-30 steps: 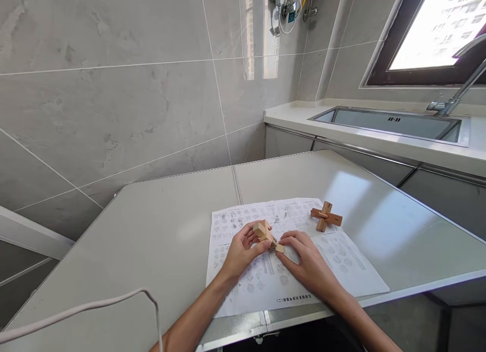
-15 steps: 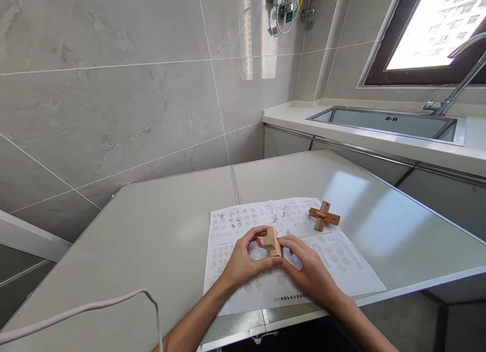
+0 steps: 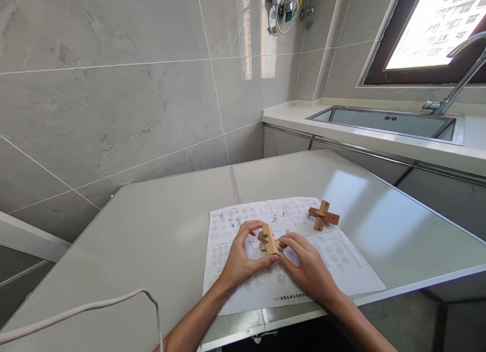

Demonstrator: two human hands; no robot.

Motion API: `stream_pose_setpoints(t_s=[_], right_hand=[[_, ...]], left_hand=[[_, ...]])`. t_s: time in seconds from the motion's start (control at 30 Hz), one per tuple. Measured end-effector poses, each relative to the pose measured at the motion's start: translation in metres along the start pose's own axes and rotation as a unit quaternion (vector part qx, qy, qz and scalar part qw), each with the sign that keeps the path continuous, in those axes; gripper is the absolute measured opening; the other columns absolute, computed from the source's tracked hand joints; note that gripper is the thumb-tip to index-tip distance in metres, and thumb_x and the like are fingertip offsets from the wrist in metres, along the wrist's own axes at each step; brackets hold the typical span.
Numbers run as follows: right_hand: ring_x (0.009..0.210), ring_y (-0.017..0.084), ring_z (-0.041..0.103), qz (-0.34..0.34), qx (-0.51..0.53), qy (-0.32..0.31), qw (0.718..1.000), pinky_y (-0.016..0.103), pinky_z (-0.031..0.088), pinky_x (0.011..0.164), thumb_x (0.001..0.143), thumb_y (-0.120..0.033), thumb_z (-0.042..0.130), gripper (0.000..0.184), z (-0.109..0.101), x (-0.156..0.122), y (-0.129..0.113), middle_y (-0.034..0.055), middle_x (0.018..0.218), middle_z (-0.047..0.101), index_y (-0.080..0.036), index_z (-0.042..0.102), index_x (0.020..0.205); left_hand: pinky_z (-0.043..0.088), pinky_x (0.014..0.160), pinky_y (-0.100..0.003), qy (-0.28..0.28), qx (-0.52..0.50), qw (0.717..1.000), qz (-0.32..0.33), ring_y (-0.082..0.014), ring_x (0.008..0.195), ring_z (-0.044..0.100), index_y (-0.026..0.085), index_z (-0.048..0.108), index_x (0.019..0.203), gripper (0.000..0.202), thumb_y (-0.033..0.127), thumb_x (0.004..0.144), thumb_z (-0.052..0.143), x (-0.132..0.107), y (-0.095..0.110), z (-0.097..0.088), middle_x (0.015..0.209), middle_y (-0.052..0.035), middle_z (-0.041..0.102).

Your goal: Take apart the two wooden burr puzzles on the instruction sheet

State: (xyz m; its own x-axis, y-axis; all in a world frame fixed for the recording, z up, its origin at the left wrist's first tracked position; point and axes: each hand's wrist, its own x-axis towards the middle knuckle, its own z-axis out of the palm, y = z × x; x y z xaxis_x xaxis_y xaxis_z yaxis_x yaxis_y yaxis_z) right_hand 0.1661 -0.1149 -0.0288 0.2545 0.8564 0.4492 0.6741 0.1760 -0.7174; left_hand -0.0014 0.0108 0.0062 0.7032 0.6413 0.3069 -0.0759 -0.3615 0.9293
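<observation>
A light wooden interlocking puzzle [image 3: 270, 240] is held between my two hands above a printed sheet. My left hand [image 3: 243, 253] curls around its left side, thumb at the lower end and fingertips at the upper end. With thumb and fingers, my right hand [image 3: 307, 265] pinches a part on the right side. Several notched pieces make up the puzzle, some partly hidden by my fingers. Under both hands lies the white sheet [image 3: 232, 304], printed with small diagrams. A second, cross-shaped wooden puzzle [image 3: 323, 216], in darker and lighter wood, rests at the sheet's upper right corner.
The sheet lies on a pale folding table [image 3: 163, 230] with a seam down its middle. A white cable [image 3: 94, 305] crosses at the lower left. Behind the table are a tiled wall and a counter with a sink [image 3: 387, 120] and faucet [image 3: 453, 86].
The light wooden puzzle has turned in my hands, so more of its notches and side pieces show. My fingers have shifted slightly around it. The cross-shaped puzzle and sheet have stayed put.
</observation>
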Motion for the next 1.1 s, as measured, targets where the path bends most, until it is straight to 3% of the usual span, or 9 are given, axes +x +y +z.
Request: stream_pose_setpoints(t_s=[0.1,0.17,0.27,0.4,0.47,0.83,1.1], right_hand=[[0.096,0.029,0.069,0.043,-0.013,0.042,0.998,0.041,0.055,0.084,0.108,-0.039,0.054,0.02,0.0,0.002,0.001,0.0101,0.104,0.071,-0.024,0.067,0.107],[0.093,0.028,0.068,0.062,-0.024,0.059,0.996,0.04,0.055,0.082,0.109,-0.042,0.053,0.024,0.0,0.002,0.004,0.0103,0.102,0.072,-0.023,0.067,0.106],[0.091,0.028,0.068,0.085,-0.03,0.058,0.994,0.04,0.054,0.08,0.109,-0.046,0.051,0.029,0.0,0.001,0.009,0.0105,0.102,0.073,-0.023,0.068,0.106],[0.087,0.028,0.068,0.116,-0.032,0.044,0.992,0.04,0.053,0.079,0.108,-0.052,0.051,0.034,0.001,0.0,0.014,0.0104,0.102,0.076,-0.023,0.069,0.109],[0.084,0.028,0.068,0.126,-0.033,0.043,0.99,0.039,0.053,0.078,0.108,-0.054,0.05,0.037,0.001,0.0,0.014,0.0101,0.101,0.077,-0.023,0.07,0.109],[0.071,0.024,0.068,0.131,-0.04,0.047,0.99,0.034,0.05,0.065,0.107,-0.057,0.05,0.04,-0.001,0.002,0.008,0.0068,0.09,0.077,-0.023,0.07,0.105],[0.063,0.024,0.068,0.133,-0.019,0.029,0.991,0.033,0.05,0.06,0.106,-0.057,0.052,0.037,-0.001,0.002,0.004,0.0031,0.078,0.078,-0.025,0.07,0.104]], left_hand=[[0.044,0.106,-0.045,0.048,0.042,0.998,0.013,-0.0336,0.13,0.056,0.028,0.066,0.125,0.057,0.035,0.076,0.092,0.002,0.002,-0.006,0.136,-0.0108,0.062],[0.041,0.112,-0.05,0.043,0.082,0.995,0.022,-0.0348,0.133,0.053,0.027,0.065,0.119,0.056,0.032,0.072,0.094,0.002,0.004,-0.008,0.137,-0.011,0.061],[0.036,0.117,-0.057,-0.011,0.132,0.991,0.035,-0.037,0.137,0.048,0.026,0.062,0.111,0.06,0.03,0.063,0.098,0.0,0.007,-0.008,0.14,-0.0114,0.056],[0.038,0.118,-0.058,-0.123,0.163,0.978,0.034,-0.0412,0.145,0.038,0.026,0.062,0.106,0.065,0.037,0.056,0.101,-0.003,0.009,-0.008,0.152,-0.0131,0.045],[0.038,0.117,-0.06,-0.146,0.18,0.972,0.036,-0.0438,0.146,0.035,0.026,0.063,0.104,0.065,0.038,0.054,0.101,-0.003,0.009,-0.01,0.155,-0.0135,0.041],[0.04,0.114,-0.059,-0.143,0.276,0.947,0.078,-0.0447,0.143,0.037,0.025,0.06,0.101,0.06,0.036,0.055,0.097,-0.002,0.012,-0.017,0.151,-0.014,0.046],[0.041,0.113,-0.059,-0.1,0.304,0.944,0.076,-0.0444,0.142,0.04,0.025,0.059,0.102,0.056,0.034,0.058,0.093,0.001,0.009,-0.016,0.147,-0.0137,0.053]])
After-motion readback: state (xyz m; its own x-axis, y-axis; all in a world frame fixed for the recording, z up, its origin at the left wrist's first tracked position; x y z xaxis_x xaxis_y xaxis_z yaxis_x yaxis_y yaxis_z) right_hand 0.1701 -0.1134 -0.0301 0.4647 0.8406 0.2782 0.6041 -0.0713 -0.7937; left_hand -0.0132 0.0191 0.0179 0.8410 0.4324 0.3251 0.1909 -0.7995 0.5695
